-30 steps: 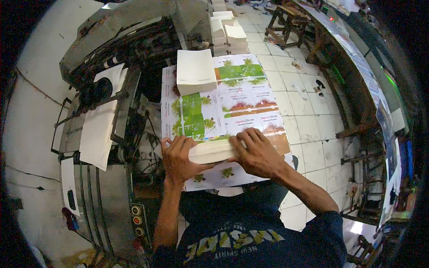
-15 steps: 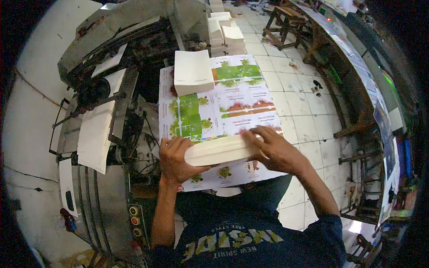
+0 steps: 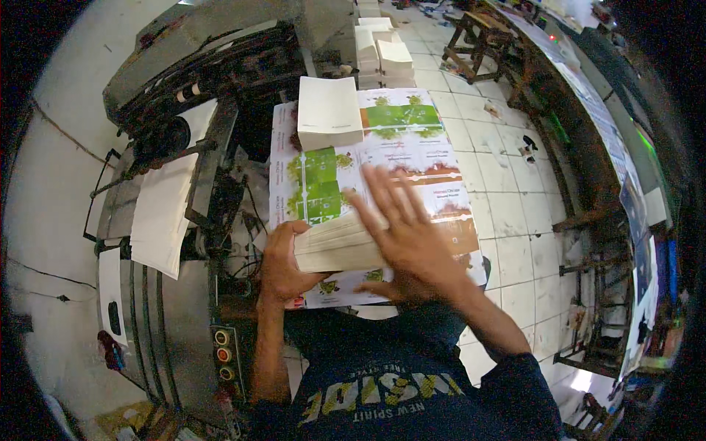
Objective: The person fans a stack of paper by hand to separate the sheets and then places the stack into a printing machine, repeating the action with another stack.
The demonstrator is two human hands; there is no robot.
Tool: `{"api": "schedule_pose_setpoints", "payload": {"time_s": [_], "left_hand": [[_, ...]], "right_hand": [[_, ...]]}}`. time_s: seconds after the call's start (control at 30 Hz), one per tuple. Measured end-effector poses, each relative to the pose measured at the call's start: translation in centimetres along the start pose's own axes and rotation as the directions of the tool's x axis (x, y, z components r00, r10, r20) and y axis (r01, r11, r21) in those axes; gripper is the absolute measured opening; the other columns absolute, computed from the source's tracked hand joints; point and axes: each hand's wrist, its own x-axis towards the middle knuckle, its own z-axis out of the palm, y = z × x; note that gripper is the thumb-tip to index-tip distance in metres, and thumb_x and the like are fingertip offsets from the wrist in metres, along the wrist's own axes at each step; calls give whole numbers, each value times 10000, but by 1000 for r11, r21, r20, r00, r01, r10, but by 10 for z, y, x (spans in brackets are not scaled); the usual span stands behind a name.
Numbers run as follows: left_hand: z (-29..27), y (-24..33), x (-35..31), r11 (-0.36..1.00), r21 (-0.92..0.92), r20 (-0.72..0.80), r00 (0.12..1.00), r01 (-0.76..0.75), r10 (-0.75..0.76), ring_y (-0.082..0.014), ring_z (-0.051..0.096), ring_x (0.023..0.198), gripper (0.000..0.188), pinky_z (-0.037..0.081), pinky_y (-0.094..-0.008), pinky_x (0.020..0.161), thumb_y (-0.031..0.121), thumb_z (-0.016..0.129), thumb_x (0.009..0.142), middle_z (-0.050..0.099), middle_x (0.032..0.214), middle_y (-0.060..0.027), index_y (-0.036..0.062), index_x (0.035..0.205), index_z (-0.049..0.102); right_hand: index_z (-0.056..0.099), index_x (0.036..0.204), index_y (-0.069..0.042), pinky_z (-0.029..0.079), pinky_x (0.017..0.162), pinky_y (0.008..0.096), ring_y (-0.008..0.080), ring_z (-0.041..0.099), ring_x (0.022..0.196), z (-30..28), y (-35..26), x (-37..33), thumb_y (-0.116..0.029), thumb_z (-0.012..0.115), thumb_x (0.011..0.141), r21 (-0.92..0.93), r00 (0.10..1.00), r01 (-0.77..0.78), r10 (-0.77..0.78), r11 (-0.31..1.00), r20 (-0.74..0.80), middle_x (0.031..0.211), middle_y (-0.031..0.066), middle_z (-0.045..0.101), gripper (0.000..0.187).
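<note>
A thick stack of cream paper [image 3: 337,246] stands with its edges toward me on the printed sheets. Its left end is in the grip of my left hand [image 3: 282,256], thumb at the near side and fingers curled at the far corner. My right hand [image 3: 415,250] is open, fingers stretched out and smeared by motion, over the stack's right end, which it hides. Whether the palm touches the paper I cannot tell. Beyond, a second stack of white paper [image 3: 329,106] rests on the green-and-brown printed sheets [image 3: 437,192].
On the left stands a grey printing machine [image 3: 165,331] with buttons, white sheets [image 3: 163,217] hanging on its rack. More paper stacks [image 3: 395,59] stand behind on the tiled floor [image 3: 507,213]. A wooden stool [image 3: 478,44] and a long workbench [image 3: 581,110] are to the right.
My right hand has let go of the stack's right end and swung left over it, fingers now spread. The stack has tipped and shifted slightly left; my left hand keeps its grip.
</note>
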Motion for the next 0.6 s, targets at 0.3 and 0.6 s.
{"api": "schedule_pose_setpoints", "payload": {"time_s": [0.3,0.6], "left_hand": [[77,-73,-58,923,-357,-48,984,144,-172,-280,600,1152,842,467,-408,1012,234,900,622,630,1219,-176,25,1306,455],[-2,-7,-4,842,-513,19,983,168,-184,-271,673,920,712,537,-368,825,332,975,570,664,995,-122,29,1113,629]], "right_hand": [[414,1375,20,384,1021,473,346,514,1145,54,22,5,-183,828,580,-163,980,15,18,986,198,1229,193,533,919],[566,1209,-29,470,917,405,306,590,1041,40,54,-35,-133,886,615,470,976,-85,168,879,-139,1073,144,624,683]]}}
